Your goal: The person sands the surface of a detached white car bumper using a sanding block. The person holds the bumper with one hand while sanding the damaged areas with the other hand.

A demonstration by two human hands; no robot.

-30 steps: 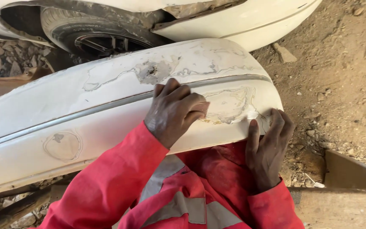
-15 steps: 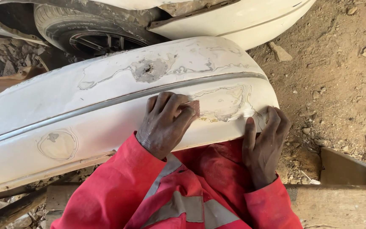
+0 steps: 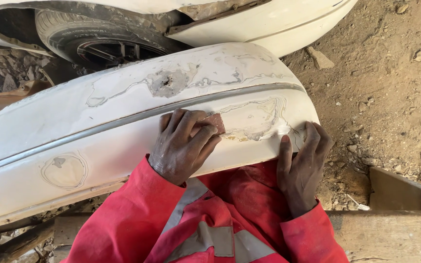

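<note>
A white car bumper (image 3: 98, 141) lies across my lap, with patches of filler and worn paint. My left hand (image 3: 181, 143) presses a small reddish piece of sandpaper (image 3: 216, 122) flat against the bumper's face, just below its grey trim line. My right hand (image 3: 300, 168) grips the bumper's lower right edge, fingers over the rim, thumb on the face. Both arms wear red sleeves with grey reflective bands.
A white car with a black tyre (image 3: 98, 44) stands just behind the bumper. Dirt ground with stones (image 3: 320, 59) lies to the right. A wooden plank (image 3: 391, 234) runs along the bottom, with a metal piece (image 3: 400, 190) beside it.
My left hand has slid with the sandpaper down and to the left across the bumper's face. My right hand has kept its grip on the edge.
</note>
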